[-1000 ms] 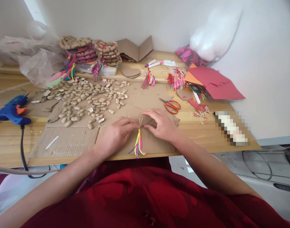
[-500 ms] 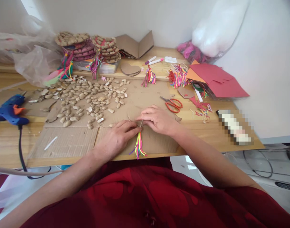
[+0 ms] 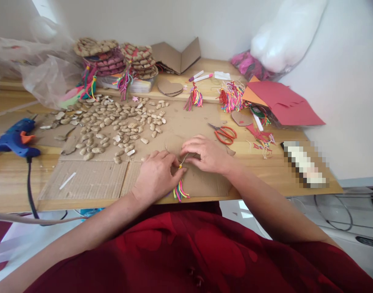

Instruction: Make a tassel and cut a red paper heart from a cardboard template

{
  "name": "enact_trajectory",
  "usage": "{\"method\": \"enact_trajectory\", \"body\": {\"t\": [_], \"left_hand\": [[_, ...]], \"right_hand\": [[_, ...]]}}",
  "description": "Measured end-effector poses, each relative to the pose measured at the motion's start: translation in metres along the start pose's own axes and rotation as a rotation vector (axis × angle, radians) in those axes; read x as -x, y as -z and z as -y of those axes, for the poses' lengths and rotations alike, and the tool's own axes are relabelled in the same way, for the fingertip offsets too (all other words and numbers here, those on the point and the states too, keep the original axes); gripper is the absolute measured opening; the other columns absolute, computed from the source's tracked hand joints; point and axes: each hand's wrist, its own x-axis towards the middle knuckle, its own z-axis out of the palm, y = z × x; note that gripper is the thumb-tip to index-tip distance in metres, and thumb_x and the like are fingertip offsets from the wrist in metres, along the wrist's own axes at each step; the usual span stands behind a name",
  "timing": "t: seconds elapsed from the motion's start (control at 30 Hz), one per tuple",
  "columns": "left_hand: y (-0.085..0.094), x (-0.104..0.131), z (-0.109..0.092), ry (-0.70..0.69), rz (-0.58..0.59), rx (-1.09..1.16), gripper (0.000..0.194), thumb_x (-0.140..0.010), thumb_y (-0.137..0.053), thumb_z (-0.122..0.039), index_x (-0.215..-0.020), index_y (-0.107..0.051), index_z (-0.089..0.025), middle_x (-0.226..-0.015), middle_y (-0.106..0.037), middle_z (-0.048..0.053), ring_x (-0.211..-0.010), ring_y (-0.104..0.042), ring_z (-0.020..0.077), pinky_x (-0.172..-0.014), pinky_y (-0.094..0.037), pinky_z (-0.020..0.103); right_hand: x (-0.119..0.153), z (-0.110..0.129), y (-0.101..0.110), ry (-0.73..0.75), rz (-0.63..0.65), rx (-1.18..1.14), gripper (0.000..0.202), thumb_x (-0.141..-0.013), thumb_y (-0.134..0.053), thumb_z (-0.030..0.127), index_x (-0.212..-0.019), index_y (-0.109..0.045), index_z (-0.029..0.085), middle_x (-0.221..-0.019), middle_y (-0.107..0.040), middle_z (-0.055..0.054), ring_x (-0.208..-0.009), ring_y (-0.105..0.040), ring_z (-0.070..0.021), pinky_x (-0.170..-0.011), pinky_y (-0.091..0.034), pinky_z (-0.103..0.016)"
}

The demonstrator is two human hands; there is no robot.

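Observation:
A multicoloured string tassel [image 3: 181,190] lies on the cardboard near the table's front edge, its strands fanned toward me. My left hand [image 3: 159,173] is closed at the tassel's top, with the thumb laid over the upper strands; part of the tassel is hidden under it. Just to the right, my right hand [image 3: 206,154] pinches a thin pale cord [image 3: 184,159] that runs up from the tassel's yellow-tied head. Red-handled scissors [image 3: 224,133] rest beyond my right hand. Many peanut shells [image 3: 125,126] are scattered past my left hand.
A blue glue gun [image 3: 17,136] stands at the left. Stacked peanut-shell pieces [image 3: 97,61] sit at the back left. Finished tassels [image 3: 232,97], cardboard hearts [image 3: 170,87] and red paper sheets [image 3: 287,101] lie toward the back and right. A blurred dark-edged object [image 3: 305,165] is at far right.
My left thumb has moved down over the tassel's strands, covering more of them. The yellow-tied head now shows between my hands. My right hand has shifted slightly right with the cord.

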Motion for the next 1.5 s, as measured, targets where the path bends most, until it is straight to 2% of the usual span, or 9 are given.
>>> {"method": "enact_trajectory", "body": {"t": [0.13,0.33,0.4,0.53,0.63,0.8,0.9,1.33,1.5], "left_hand": [[-0.001,0.000,-0.001,0.056,0.012,0.045,0.009,-0.083,-0.069,-0.025,-0.076,-0.066,-0.019,-0.079,-0.068,0.004,-0.075,-0.061,0.0216,-0.075,-0.046,0.037],[0.002,0.004,0.003,0.122,-0.037,0.199,0.009,-0.083,-0.069,-0.024,-0.074,-0.067,-0.022,-0.069,-0.068,-0.002,-0.068,-0.061,0.0169,-0.066,-0.042,0.030],[0.002,0.005,0.004,0.128,-0.043,0.222,0.011,-0.084,-0.069,-0.025,-0.073,-0.067,-0.023,-0.068,-0.068,-0.002,-0.067,-0.062,0.0161,-0.064,-0.042,0.030],[0.001,0.007,0.005,0.119,-0.036,0.226,0.012,-0.085,-0.069,-0.025,-0.074,-0.067,-0.023,-0.069,-0.069,-0.002,-0.068,-0.062,0.0159,-0.064,-0.042,0.029],[0.001,0.007,0.006,0.094,-0.027,0.210,0.013,-0.087,-0.068,-0.025,-0.074,-0.067,-0.022,-0.071,-0.069,-0.001,-0.069,-0.062,0.0168,-0.066,-0.042,0.030],[0.002,0.008,0.006,0.004,-0.014,0.204,0.013,-0.088,-0.070,-0.032,-0.081,-0.069,-0.021,-0.076,-0.071,0.002,-0.073,-0.062,0.0188,-0.071,-0.045,0.034],[0.002,0.009,0.005,-0.039,-0.007,0.182,0.012,-0.088,-0.070,-0.030,-0.080,-0.068,-0.020,-0.075,-0.070,0.002,-0.072,-0.062,0.0187,-0.073,-0.045,0.035],[-0.001,0.013,0.005,0.016,-0.049,0.203,0.016,-0.090,-0.067,-0.028,-0.077,-0.066,-0.019,-0.071,-0.068,0.002,-0.070,-0.061,0.0181,-0.072,-0.044,0.034],[-0.001,0.016,0.006,-0.014,-0.059,0.203,0.010,-0.089,-0.070,-0.029,-0.092,-0.067,-0.019,-0.080,-0.070,0.003,-0.077,-0.063,0.0205,-0.076,-0.045,0.036]], "right_hand": [[0.002,0.000,-0.001,-0.010,0.004,0.019,0.013,-0.088,-0.069,0.018,-0.100,-0.072,0.021,-0.114,-0.072,-0.008,-0.112,-0.061,-0.0241,-0.103,-0.042,-0.042],[0.005,0.003,-0.004,0.015,0.006,0.006,0.021,-0.088,-0.072,0.020,-0.108,-0.075,0.021,-0.123,-0.071,-0.007,-0.128,-0.052,-0.0260,-0.112,-0.036,-0.044],[0.005,0.005,-0.005,-0.007,0.022,-0.003,0.019,-0.089,-0.069,0.020,-0.107,-0.076,0.024,-0.119,-0.074,-0.005,-0.132,-0.048,-0.0269,-0.112,-0.035,-0.046],[0.003,0.010,-0.005,-0.061,0.055,0.009,0.014,-0.092,-0.067,0.019,-0.098,-0.078,0.025,-0.099,-0.077,-0.005,-0.124,-0.051,-0.0278,-0.104,-0.034,-0.046],[0.002,0.013,-0.003,-0.088,0.069,0.060,0.012,-0.093,-0.067,0.021,-0.092,-0.078,0.024,-0.093,-0.076,-0.004,-0.114,-0.054,-0.0268,-0.097,-0.033,-0.045],[0.004,0.015,0.000,-0.100,0.093,0.087,0.008,-0.091,-0.069,0.025,-0.094,-0.076,0.024,-0.096,-0.075,-0.003,-0.109,-0.054,-0.0254,-0.089,-0.030,-0.041],[0.006,0.017,0.000,-0.111,0.105,0.085,0.007,-0.088,-0.072,0.027,-0.094,-0.075,0.023,-0.097,-0.075,-0.004,-0.110,-0.054,-0.0260,-0.090,-0.030,-0.041],[0.005,0.019,-0.009,-0.101,0.061,0.055,0.012,-0.092,-0.069,0.031,-0.088,-0.075,0.021,-0.092,-0.071,-0.005,-0.102,-0.054,-0.0245,-0.090,-0.034,-0.039],[0.005,0.016,-0.009,-0.099,0.059,0.048,0.011,-0.093,-0.068,0.029,-0.089,-0.075,0.021,-0.093,-0.072,-0.005,-0.101,-0.055,-0.0241,-0.089,-0.035,-0.038]]}}
